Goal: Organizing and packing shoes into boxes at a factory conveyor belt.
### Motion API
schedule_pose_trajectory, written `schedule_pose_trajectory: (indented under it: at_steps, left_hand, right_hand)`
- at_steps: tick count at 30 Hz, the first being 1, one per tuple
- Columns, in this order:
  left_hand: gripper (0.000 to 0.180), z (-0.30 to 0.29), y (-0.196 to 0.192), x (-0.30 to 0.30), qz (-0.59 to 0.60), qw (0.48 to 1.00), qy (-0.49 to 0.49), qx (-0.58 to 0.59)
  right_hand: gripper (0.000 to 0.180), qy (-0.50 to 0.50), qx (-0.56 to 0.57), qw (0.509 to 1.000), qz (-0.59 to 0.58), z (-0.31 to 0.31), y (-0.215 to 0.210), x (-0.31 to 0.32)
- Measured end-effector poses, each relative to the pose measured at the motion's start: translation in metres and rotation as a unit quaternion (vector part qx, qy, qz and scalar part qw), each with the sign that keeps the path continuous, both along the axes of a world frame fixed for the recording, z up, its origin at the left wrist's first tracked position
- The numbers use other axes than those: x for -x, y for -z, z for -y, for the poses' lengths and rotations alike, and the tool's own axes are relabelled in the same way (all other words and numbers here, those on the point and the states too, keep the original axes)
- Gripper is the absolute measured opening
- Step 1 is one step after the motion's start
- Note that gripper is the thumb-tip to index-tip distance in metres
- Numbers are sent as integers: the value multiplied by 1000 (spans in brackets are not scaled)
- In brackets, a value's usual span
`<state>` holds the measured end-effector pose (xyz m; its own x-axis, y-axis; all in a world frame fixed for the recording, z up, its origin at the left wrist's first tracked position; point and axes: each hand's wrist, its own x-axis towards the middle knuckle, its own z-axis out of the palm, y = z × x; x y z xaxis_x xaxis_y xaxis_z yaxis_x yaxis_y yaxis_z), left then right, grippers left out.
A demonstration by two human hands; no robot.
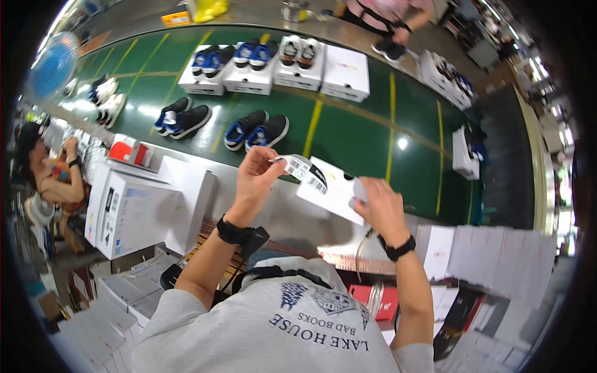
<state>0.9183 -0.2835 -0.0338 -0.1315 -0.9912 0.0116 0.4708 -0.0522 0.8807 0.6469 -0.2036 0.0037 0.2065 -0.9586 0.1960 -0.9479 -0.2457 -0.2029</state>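
Note:
My left hand (254,183) pinches one end of a white printed label (295,166) between thumb and fingers. The label's other end reaches over a small white shoe box (328,202). A black-and-white barcode sticker (317,179) shows on the box near that end. My right hand (384,208) grips the box's right side, thumb toward me and fingers at the far edge. Just beyond my left hand, a pair of black sneakers with blue linings (256,131) stands on the green work surface (354,133).
More dark sneakers (182,118) stand to the left. White shoe boxes (249,79), some with shoes on top, line the far side. Large white cartons (140,208) stand at left, stacked white boxes (500,252) at right. A person across the table (388,15) holds a dark shoe.

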Motion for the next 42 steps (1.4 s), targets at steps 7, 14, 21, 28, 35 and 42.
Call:
schedule_pose_trajectory:
  at_steps: [7,14,21,28,35,42]
  left_hand:
    - [18,-28,21,36,87,985,147,-32]
    - [29,-36,36,42,58,984,166,-42]
    - [24,-31,42,31,97,976,194,-24]
    - [6,-10,21,7,452,829,179,278]
    - [11,-3,29,-2,410,863,240,170]
    - [9,-5,31,-2,427,853,245,172]
  right_hand:
    - [45,56,-75,995,47,-23,33,-4]
    - [50,56,-55,966,245,-60,40,-24]
    - [23,126,-76,897,416,-59,61,-28]
    - [20,96,-126,905,395,-55,57,-20]
    - [20,76,-133,914,376,-54,57,-20]
    - [20,81,-137,913,376,-54,57,-20]
